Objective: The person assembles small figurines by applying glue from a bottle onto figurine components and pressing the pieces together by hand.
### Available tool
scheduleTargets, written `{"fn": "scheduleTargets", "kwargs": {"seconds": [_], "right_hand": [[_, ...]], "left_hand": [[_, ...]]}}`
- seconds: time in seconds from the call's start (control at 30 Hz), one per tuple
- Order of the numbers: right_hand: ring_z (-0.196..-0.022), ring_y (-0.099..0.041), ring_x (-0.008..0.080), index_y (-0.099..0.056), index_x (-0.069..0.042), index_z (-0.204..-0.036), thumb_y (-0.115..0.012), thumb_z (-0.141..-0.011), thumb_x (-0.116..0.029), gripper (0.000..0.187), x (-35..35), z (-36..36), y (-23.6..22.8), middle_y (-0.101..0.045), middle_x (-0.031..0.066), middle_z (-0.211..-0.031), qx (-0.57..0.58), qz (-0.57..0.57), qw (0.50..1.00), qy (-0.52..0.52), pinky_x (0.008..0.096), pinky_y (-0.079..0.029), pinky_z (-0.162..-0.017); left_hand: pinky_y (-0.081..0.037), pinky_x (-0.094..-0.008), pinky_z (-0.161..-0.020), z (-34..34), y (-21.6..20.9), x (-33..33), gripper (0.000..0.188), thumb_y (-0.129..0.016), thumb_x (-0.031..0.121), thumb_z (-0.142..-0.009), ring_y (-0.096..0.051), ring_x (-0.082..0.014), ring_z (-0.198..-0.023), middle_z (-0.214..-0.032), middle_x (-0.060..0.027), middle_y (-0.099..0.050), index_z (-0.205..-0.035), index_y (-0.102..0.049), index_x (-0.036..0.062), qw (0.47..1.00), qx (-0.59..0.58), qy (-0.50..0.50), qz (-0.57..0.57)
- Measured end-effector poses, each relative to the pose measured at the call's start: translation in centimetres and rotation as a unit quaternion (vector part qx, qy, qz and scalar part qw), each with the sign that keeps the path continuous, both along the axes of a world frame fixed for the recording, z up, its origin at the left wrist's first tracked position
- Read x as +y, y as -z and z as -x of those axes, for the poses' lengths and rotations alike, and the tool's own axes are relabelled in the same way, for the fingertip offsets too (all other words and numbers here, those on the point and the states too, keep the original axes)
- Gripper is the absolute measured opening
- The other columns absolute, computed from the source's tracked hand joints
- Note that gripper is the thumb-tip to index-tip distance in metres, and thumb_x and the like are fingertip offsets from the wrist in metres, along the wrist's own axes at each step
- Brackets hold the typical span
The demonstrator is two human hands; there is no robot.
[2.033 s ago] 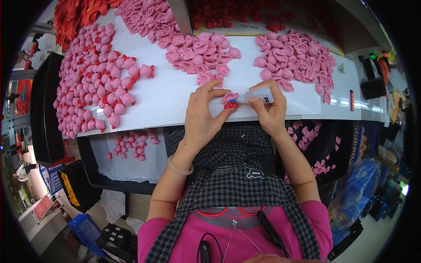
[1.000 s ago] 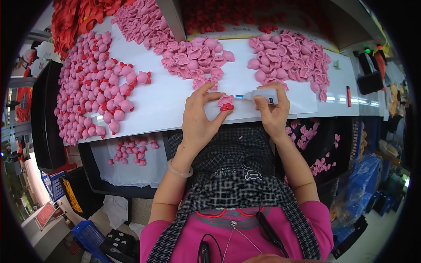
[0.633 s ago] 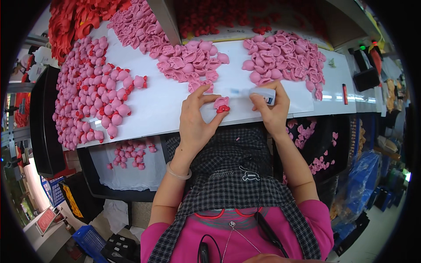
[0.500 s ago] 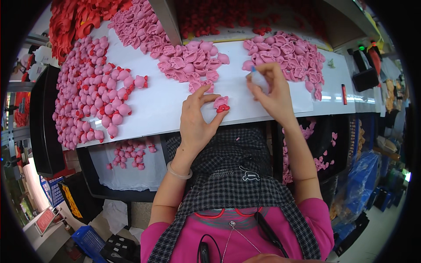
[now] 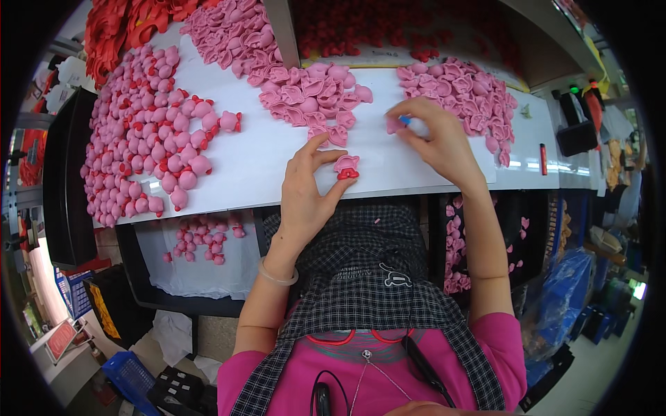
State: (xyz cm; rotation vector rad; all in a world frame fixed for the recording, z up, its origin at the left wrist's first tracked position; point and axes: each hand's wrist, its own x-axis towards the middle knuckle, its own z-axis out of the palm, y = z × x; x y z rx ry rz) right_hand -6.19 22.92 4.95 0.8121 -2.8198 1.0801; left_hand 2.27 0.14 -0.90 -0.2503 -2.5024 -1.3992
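Note:
Between the thumb and fingers of my left hand is a small hollow pink half-shell with red feet, just above the white tabletop. My right hand is closed around a small whitish bottle with a blue tip, tilted in the palm. At those fingertips a pink piece shows, partly covered by the fingers. Beyond the left hand lies a heap of loose pink shells; another pink heap lies past the right hand.
Joined pink figures with red feet crowd the table's left side, red pieces behind them. A shelf stands at the back. Below the table edge are a lined black tray and another tray. A red marker-like stick lies at right.
The right hand has turned and tipped the bottle back into its palm, and a pink piece now shows at its fingertips. The left hand still holds the pink half-shell with red feet.

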Motion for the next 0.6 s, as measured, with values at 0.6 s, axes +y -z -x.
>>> {"fn": "scheduleTargets", "kwargs": {"seconds": [0.6], "right_hand": [[-0.086, -0.069, 0.0299, -0.070, -0.003, -0.106, -0.076, -0.081, -0.011, 0.027, -1.4, -2.1, 0.6, -0.069, 0.0107, -0.103, -0.008, -0.057, 0.993, 0.106, 0.0376, -0.055, -0.070]], "left_hand": [[-0.042, -0.0361, -0.100, 0.2, 0.0, 0.2, 0.072, -0.086, 0.014, -0.075, -0.060, -0.0253, -0.112, -0.110, -0.0040, -0.074, -0.136, -0.047, 0.0048, 0.999, 0.026, -0.004, 0.035]]}}
